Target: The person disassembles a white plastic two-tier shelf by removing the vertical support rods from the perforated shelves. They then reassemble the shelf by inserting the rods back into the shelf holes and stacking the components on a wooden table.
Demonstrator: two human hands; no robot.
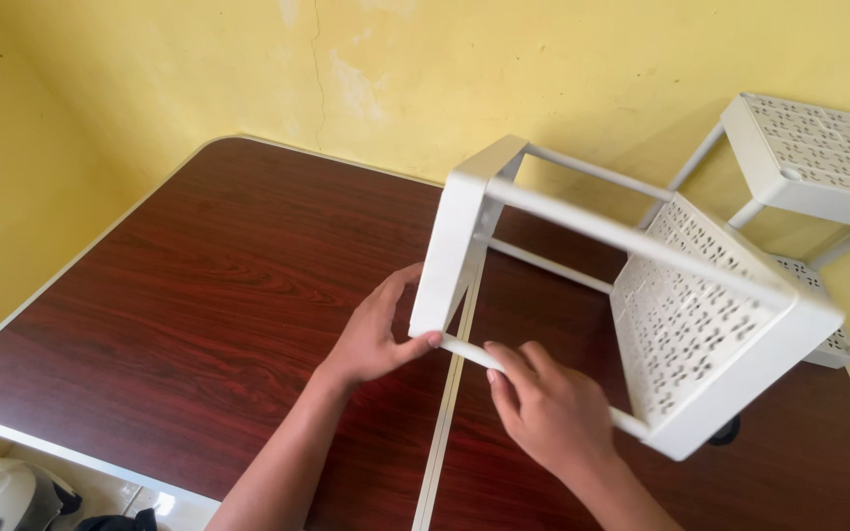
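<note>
Yellow wall corner, dark woodgrain folding table (199, 295). White plastic rack (641, 295) lies tipped on its side mid-table. Left hand (376, 339) pinches corner of its end shelf; right hand (548, 408) wrapped around lower pole (469, 352). Second rack section (809, 162) behind, right.

I've got one view only, head cam, looking steeply down and fwd at the brown table (199, 295) from its near edge, close range. It faces the yellow wall (543, 69) just behind the table's far edge.
</note>
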